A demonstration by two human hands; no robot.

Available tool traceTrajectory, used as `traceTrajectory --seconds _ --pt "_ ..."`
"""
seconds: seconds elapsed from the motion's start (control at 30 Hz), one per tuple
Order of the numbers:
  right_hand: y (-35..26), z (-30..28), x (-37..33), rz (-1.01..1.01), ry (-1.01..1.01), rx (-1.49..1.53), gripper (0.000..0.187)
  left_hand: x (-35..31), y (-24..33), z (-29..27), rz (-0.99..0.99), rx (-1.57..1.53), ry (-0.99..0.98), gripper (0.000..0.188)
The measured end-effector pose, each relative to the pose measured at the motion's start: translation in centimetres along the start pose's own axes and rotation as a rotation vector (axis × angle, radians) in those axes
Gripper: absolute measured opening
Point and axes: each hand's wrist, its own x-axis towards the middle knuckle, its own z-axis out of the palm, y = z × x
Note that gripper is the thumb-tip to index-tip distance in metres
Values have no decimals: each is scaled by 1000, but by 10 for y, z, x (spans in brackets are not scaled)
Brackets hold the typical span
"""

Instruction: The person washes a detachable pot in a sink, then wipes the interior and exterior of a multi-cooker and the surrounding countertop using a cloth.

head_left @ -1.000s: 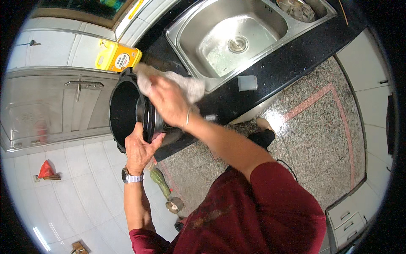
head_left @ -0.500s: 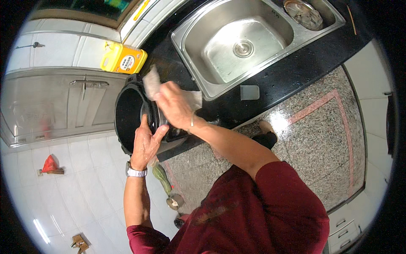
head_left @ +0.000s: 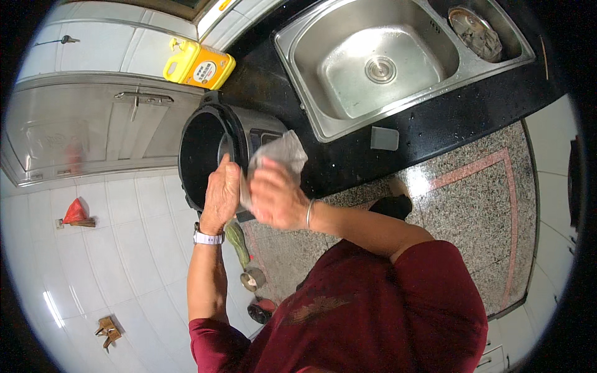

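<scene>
Black-and-silver cooker sits just past both hands, mouth open. Left hand grips its near rim; right hand, blurred, holds a pale cloth at the outer wall. Cooker's probably heavy and rigid, smooth sides slippery if damp — rim looks the surest hold. Cloth should be soft, light — bunch it under the fingers.

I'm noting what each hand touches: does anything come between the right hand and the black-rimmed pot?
Yes, the pale cloth lies between the right hand and the outer wall of the black-rimmed pot. Nothing visible separates the left hand from the pot's rim.
</scene>
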Motion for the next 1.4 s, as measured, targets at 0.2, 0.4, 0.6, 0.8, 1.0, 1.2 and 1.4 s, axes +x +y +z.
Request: traceTrajectory --seconds 0.2,0.4,0.6,0.8,1.0,1.2,1.4 --pt "23 -3 17 19 -35 99 21 -11 -6 5 -16 15 77 71" --pt "91 13 40 892 -8 134 28 -4 5 -1 -33 66 56 71" --pt "10 -19 6 701 -174 199 36 -19 7 -2 -47 101 -59 56" --pt "106 -22 68 854 -267 692 59 -17 21 -5 -69 79 -138 62" --pt "76 -41 65 958 -541 448 86 -20 23 -3 -79 28 -113 54" --pt "99 21 125 340 -207 209 53 -14 27 -8 -87 53 -151 52" --pt "157 28 94 939 -470 331 51 -13 31 -13 -120 21 -164 50"
